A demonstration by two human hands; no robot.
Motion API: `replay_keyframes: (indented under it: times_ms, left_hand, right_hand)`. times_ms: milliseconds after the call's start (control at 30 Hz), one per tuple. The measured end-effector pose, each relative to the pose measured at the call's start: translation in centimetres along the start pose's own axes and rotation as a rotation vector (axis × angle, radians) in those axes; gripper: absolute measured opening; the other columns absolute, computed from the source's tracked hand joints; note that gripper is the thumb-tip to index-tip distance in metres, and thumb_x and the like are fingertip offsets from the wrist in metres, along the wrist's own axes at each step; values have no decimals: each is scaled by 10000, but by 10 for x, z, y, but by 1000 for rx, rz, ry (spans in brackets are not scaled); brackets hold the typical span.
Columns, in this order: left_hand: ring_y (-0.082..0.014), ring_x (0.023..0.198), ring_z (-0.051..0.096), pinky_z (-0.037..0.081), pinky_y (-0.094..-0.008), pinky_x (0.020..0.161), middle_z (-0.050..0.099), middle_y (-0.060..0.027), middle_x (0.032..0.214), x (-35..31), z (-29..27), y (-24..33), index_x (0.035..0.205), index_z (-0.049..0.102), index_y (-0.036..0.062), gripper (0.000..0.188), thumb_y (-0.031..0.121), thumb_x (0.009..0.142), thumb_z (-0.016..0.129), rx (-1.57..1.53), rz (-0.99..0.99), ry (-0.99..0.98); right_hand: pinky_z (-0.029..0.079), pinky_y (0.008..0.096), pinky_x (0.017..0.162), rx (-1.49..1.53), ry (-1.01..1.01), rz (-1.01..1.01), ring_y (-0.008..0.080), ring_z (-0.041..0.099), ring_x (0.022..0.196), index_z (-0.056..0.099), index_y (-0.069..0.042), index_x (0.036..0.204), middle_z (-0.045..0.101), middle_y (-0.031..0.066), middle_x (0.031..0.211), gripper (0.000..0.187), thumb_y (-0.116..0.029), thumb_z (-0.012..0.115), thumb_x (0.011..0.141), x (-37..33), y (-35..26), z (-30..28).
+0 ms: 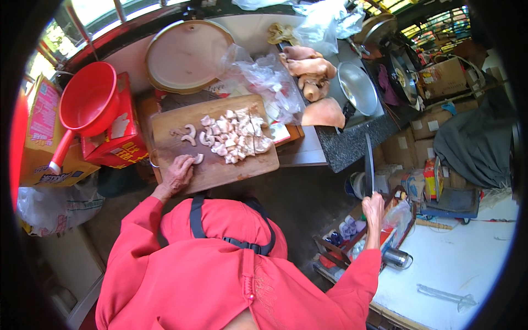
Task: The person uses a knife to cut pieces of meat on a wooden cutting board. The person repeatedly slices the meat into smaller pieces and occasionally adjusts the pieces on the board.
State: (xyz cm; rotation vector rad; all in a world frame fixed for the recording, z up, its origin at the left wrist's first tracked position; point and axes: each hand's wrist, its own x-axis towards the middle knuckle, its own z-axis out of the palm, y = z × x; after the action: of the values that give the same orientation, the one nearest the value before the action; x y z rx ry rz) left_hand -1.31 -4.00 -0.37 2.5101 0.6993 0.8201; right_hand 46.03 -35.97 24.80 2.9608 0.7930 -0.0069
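Note:
A wooden cutting board (173,129) lies at the table's near edge. Chopped pale meat (234,135) is heaped on its right half, with a few curved bits apart to the left. My left hand (179,173) rests over the board's near left corner, fingers bent together, with a small curved piece of meat (198,159) at the fingertips. Out to the right, my right hand (373,204) is closed round the handle of a knife (369,162). Its blade points away from me, beside a dark speckled countertop corner (352,146), and is apart from the board.
Larger uncut meat pieces (316,71) lie beyond the board, near a metal basin (357,88) and crumpled plastic bags (264,82). A red ladle-shaped scoop (91,99) sits on boxes at left. A round tray (187,55) stands behind. At lower right is a white tabletop (456,264).

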Motion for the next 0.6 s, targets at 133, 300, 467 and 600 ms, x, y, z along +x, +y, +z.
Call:
replay_keyframes:
  times_ms: [133, 300, 467, 600]
  left_hand:
    - [-376, 1043, 565, 498, -426, 880, 561, -203, 1137, 14, -14, 16, 1153, 533, 32, 406, 13, 761, 638, -63, -5, 90]
    - [-344, 986, 587, 503, -418, 842, 573, -178, 1097, 113, 7, 53, 1112, 577, 37, 307, 149, 831, 627, -240, 10, -61]
    - [-208, 923, 601, 488, -346, 785, 634, -151, 991, 337, 60, 88, 1114, 590, 13, 371, 338, 937, 567, -795, -113, -239]
    - [-412, 1128, 498, 373, -443, 1015, 500, -285, 1202, 430, 47, 72, 1262, 431, -61, 498, 119, 815, 554, -224, -606, 782]
  right_hand:
    - [471, 400, 538, 518, 27, 221, 298, 592, 541, 570, 49, 803, 586, 168, 631, 223, -151, 488, 750, -26, -2, 17]
    - [409, 251, 461, 955, -10, 354, 104, 509, 492, 560, -11, 801, 560, 31, 632, 159, -167, 534, 814, -67, -7, 36]
    - [406, 256, 455, 1008, -7, 394, 102, 505, 490, 547, -1, 789, 563, 39, 638, 149, -148, 544, 811, -106, -6, 49]
    - [389, 248, 440, 1007, 17, 494, 96, 487, 482, 540, -10, 782, 551, 35, 635, 132, -140, 536, 809, -130, 5, 50]
